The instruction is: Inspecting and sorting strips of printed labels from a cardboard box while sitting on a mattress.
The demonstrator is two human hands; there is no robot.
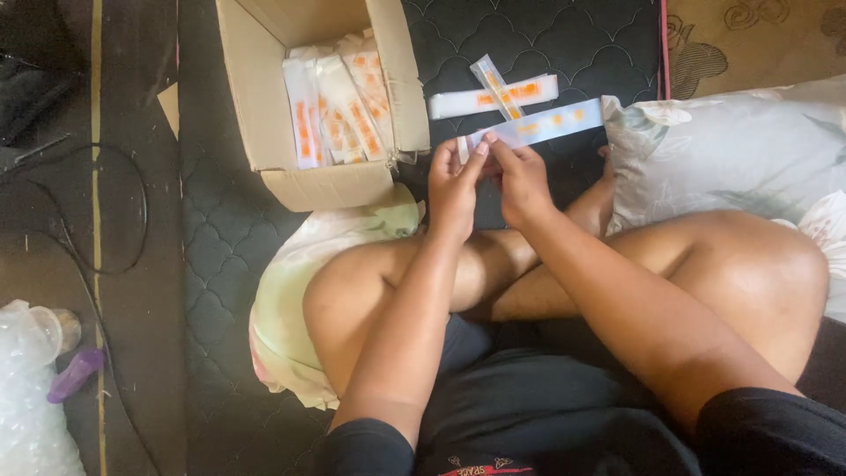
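Both hands (489, 181), raised together, pinch a long clear packet (538, 125).

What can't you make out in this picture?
- Head view: the near end of the strip is hidden by the fingertips of the left hand and right hand.
- The orange marks on the packets in the box are too small and blurred to tell.
- The box's far side is cut off by the top edge.
- The bubble wrap is cut off by the left edge.
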